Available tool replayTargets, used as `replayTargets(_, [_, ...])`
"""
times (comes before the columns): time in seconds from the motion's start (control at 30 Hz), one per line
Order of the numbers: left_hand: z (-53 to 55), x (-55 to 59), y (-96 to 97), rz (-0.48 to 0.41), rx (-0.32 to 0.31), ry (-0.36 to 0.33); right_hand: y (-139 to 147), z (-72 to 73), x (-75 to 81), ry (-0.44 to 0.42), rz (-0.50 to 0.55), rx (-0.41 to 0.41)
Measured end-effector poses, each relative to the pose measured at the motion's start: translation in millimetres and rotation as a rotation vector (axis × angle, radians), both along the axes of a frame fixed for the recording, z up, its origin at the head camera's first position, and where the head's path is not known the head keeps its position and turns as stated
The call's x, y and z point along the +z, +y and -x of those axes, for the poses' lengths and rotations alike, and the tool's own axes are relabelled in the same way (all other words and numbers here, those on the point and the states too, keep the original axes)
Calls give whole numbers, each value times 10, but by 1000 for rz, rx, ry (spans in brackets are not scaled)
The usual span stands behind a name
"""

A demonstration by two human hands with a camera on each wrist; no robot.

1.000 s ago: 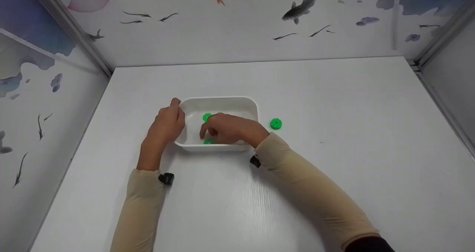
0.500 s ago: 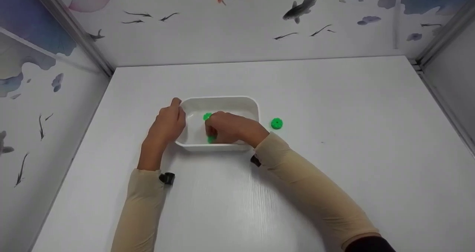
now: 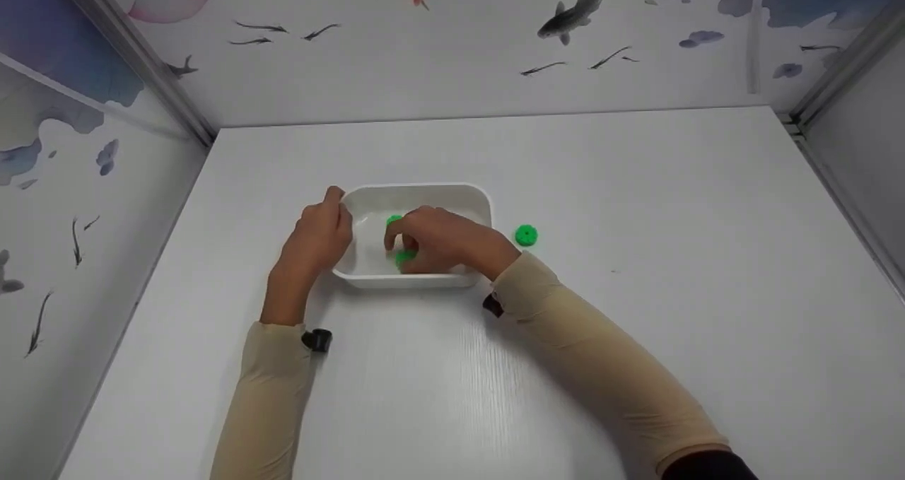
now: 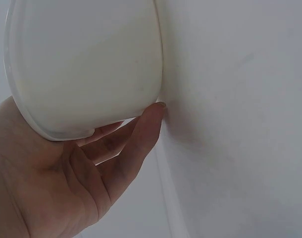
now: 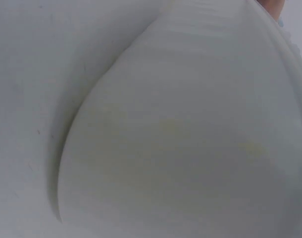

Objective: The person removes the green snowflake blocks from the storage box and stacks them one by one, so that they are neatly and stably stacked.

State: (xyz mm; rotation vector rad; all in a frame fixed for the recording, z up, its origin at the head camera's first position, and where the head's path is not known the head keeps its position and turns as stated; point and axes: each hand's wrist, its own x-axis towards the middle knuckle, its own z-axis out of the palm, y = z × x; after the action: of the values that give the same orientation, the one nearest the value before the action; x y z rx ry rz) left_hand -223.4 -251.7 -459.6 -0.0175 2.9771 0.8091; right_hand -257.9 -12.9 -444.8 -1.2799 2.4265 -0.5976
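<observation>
A white rectangular plastic tray sits on the table. My left hand grips its left end; in the left wrist view the fingers of the left hand lie along the outside of the tray wall. My right hand reaches over the near rim into the tray, its fingers bent, and pinches a green scalloped disc. Behind these fingers another green disc lies partly hidden. In the right wrist view only the tray's outer wall fills the picture, and the right hand is out of sight.
Right of the tray, a third green disc with a small centre hole lies on the white table. A panel painted with fish stands behind, and side panels close off the left and right.
The right hand's fingers closed at the near green disc, then rose slightly with it, away from the near rim. The left hand keeps its place on the tray.
</observation>
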Motion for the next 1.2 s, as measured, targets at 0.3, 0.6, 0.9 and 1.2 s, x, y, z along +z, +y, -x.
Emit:
replayTargets(0.3, [6,-5,8,-1,14,-6,81,55,10,-69,112,23])
replayTargets(0.6, [1,-6,9,-11,12,19,205,61,44,-115,205,30])
replayTargets(0.9, [-23,-24,5,-3,4,30,330,28,86,-97,272,36])
replayTargets(1.2, [-21,-9,1,-11,0,30,462,-34,138,-53,315,37])
